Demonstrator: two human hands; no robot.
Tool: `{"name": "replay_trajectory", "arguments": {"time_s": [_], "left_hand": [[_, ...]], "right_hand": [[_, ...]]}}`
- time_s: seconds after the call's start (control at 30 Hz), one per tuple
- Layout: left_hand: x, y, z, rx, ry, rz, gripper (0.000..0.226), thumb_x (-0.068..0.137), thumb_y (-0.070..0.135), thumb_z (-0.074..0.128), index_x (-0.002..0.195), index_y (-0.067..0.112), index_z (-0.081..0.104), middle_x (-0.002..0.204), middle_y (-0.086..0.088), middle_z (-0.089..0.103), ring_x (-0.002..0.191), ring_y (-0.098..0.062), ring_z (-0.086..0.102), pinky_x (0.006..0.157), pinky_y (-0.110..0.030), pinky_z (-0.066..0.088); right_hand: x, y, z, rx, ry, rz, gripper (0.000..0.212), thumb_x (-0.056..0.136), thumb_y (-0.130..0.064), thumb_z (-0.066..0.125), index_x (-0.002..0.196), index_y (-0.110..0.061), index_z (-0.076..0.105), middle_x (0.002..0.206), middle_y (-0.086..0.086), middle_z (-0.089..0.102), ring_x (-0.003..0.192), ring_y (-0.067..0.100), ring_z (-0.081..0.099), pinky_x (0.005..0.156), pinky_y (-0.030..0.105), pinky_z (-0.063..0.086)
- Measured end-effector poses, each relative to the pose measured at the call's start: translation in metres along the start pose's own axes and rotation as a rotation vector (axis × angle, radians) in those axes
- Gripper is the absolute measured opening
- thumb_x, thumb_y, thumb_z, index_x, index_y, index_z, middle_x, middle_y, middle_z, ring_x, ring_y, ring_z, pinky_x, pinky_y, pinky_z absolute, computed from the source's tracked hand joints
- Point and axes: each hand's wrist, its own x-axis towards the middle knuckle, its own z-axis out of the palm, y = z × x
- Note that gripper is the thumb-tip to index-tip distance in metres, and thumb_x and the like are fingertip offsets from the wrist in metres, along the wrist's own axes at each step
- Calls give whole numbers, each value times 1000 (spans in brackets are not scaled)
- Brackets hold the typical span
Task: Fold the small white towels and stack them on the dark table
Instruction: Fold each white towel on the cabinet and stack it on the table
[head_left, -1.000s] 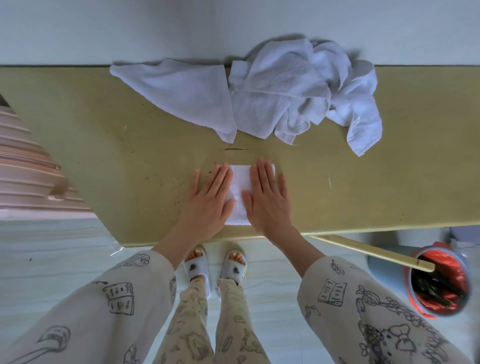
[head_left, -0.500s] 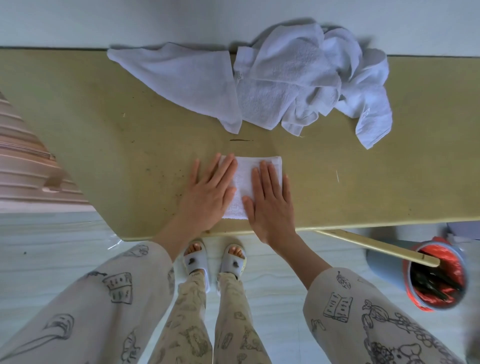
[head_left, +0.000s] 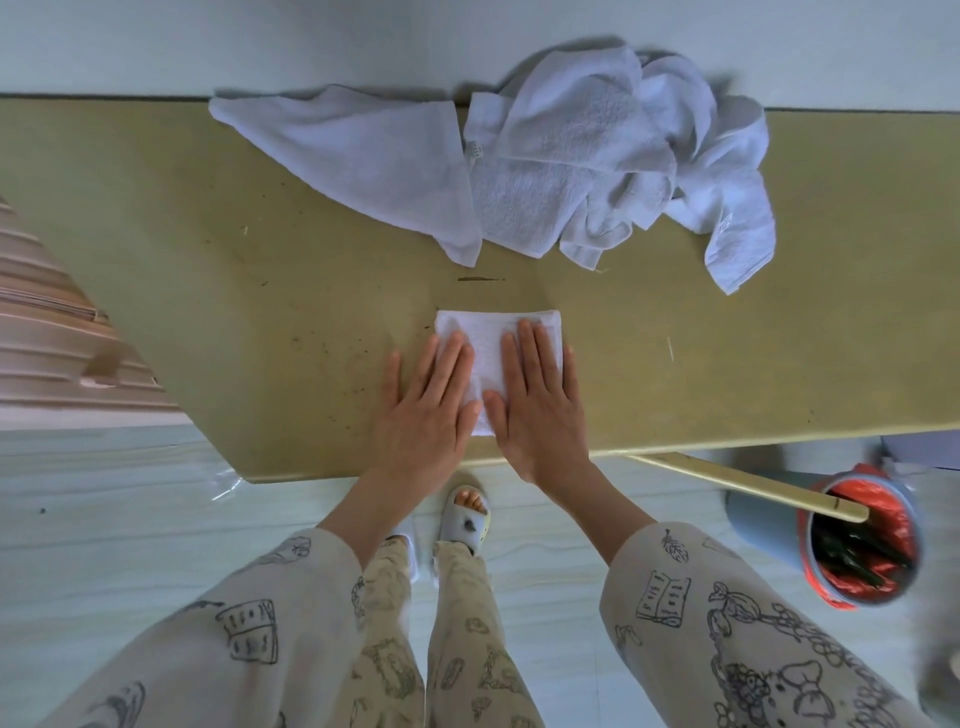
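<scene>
Currently the folded towel (head_left: 496, 343) lies flat on the table (head_left: 208, 270), close to the near edge and roughly centred in front of the person. It's a compact, near-square pad; its far edge runs left-right, parallel to the table edge, with no strong long axis that I can read since the hands cover the near half. Both hands sit directly on top: left hand (head_left: 426, 415) covers the left side and spills over onto bare table, right hand (head_left: 537, 405) covers the right side. Fingers on both are straight and together, pointing away from the body, palms down, pressing flat — nothing is pinched or gripped. Only the far strip of towel and a thin gap between the hands show. Key relation: the towel is under the fingers, not ahead of them, so either hand can take it equally; the right one sits slightly more squarely on it. Judgement: this is the final flatten, and the next move needs a pinch on an edge to lift or slide it aside as the stack base. Unfolded towels (head_left: 545, 161) lie bunched at the far edge by the wall, well apart from the pad, and within forward reach of both hands.
</scene>
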Motion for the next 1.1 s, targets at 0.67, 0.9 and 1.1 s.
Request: {"name": "replay_trajectory", "arguments": {"time_s": [0.67, 0.9, 1.1], "left_hand": [[-24, -9, -4, -234, 22, -34, 51, 99, 33, 15, 143, 13, 32, 152, -2, 23, 141, -18, 19, 114, -42, 15], [-29, -15, -8, -296, -31, -36, 50, 97, 31, 19, 142, 16, 34, 153, 2, 24, 141, -16, 20, 114, -39, 14], [-41, -18, -27, -588, -47, -167, 59, 92, 40, 15, 139, 13, 38, 150, -1, 31, 139, -18, 26, 115, -32, 18]], "right_hand": [[48, 0, -48, 374, -186, 738, 55, 86, -54, 53, 114, -7, 51, 113, 5, 58, 106, 25, 54, 93, 40, 31], [51, -5, -55, 473, -282, 770, 48, 86, -47, 56, 116, -9, 54, 121, 6, 55, 117, 27, 48, 97, 42, 33], [45, -8, -70, 860, -278, 656, 29, 86, -28, 62, 104, -6, 54, 93, 2, 56, 86, 19, 53, 74, 31, 42]]}}
